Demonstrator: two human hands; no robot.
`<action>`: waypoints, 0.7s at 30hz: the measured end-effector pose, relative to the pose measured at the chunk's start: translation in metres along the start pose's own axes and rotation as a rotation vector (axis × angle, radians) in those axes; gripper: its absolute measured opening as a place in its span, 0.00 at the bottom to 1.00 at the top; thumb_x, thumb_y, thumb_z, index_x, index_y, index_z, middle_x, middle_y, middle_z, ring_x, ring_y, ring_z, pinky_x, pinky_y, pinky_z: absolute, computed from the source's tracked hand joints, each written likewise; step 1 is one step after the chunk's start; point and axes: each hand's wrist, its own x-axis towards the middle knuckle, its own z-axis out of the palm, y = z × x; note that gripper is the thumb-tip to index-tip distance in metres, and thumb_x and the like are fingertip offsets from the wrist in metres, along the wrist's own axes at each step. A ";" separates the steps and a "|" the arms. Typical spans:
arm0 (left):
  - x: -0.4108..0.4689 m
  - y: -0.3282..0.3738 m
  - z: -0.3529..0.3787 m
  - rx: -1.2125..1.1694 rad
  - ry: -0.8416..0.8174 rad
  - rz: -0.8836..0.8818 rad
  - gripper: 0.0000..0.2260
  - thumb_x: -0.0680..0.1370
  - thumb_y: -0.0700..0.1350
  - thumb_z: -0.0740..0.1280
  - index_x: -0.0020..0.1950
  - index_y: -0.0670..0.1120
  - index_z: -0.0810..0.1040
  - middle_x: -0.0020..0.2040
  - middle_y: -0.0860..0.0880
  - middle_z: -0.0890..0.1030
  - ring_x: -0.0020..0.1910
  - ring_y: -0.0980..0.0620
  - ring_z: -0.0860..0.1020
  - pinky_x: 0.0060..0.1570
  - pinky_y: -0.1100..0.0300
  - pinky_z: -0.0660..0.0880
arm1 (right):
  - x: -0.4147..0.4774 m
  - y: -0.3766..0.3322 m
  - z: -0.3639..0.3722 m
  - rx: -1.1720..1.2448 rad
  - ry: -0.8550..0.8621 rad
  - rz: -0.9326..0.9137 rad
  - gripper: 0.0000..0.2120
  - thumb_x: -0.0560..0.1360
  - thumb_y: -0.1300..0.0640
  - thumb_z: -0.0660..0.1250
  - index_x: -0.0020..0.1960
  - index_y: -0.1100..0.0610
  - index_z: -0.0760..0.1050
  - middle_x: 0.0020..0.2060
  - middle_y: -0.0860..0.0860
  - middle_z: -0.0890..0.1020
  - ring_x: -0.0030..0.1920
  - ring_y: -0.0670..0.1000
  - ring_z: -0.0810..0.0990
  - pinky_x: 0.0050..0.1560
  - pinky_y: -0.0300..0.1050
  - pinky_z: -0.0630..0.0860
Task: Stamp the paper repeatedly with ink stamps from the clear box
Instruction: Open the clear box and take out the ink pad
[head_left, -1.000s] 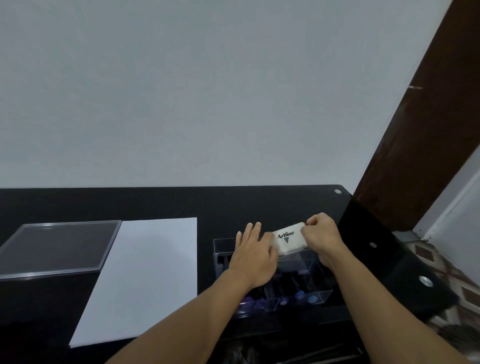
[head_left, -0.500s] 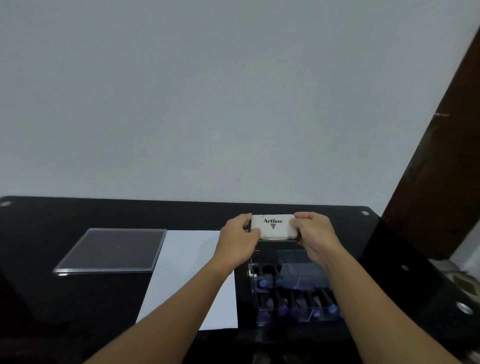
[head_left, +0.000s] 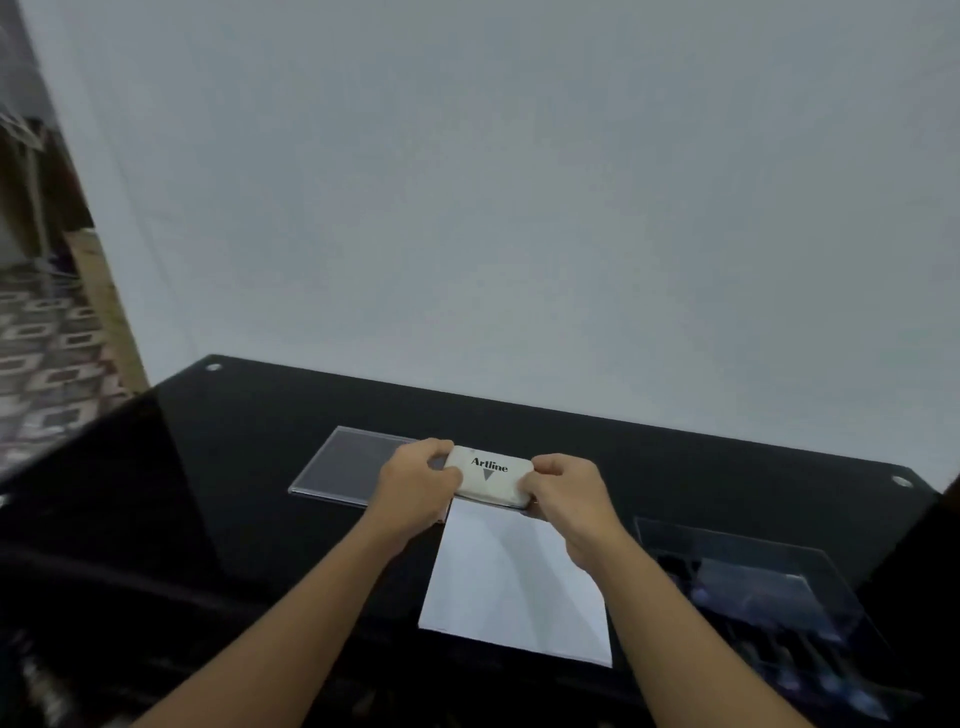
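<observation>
A white ink pad case (head_left: 488, 474) printed "Artline" is held between both hands above the far end of the white paper (head_left: 514, 582). My left hand (head_left: 415, 483) grips its left end, and my right hand (head_left: 566, 493) grips its right end. The case is closed as far as I can see. The clear box (head_left: 753, 587) stands at the right on the black table, with several dark stamps with purple ends lying inside it.
A clear flat lid (head_left: 348, 467) lies on the black glass table (head_left: 234, 467) to the left of the paper, partly behind my left hand. A plain white wall rises behind the table. Patterned floor shows at far left.
Both hands have carried the ink pad case from above the clear box leftward to over the paper's far end. The view has swung left, so the box now sits at the right.
</observation>
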 end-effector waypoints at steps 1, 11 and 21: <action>0.001 -0.009 -0.008 0.003 0.023 -0.015 0.14 0.75 0.39 0.65 0.57 0.52 0.81 0.49 0.58 0.81 0.48 0.56 0.79 0.50 0.57 0.78 | 0.001 0.002 0.012 -0.027 -0.014 -0.010 0.09 0.67 0.70 0.66 0.47 0.72 0.76 0.44 0.59 0.86 0.47 0.56 0.86 0.50 0.60 0.83; -0.001 -0.096 -0.045 0.136 0.079 -0.133 0.19 0.74 0.38 0.66 0.64 0.47 0.80 0.57 0.51 0.81 0.55 0.52 0.78 0.52 0.64 0.70 | -0.006 0.034 0.093 -0.437 -0.287 -0.078 0.18 0.65 0.64 0.74 0.54 0.58 0.77 0.50 0.52 0.82 0.47 0.50 0.82 0.39 0.42 0.81; 0.001 -0.142 -0.049 0.227 0.033 -0.103 0.19 0.75 0.37 0.66 0.66 0.45 0.77 0.61 0.51 0.79 0.56 0.54 0.76 0.57 0.64 0.70 | 0.005 0.062 0.128 -0.665 -0.267 -0.242 0.19 0.66 0.64 0.71 0.56 0.55 0.76 0.52 0.51 0.77 0.49 0.49 0.77 0.41 0.33 0.73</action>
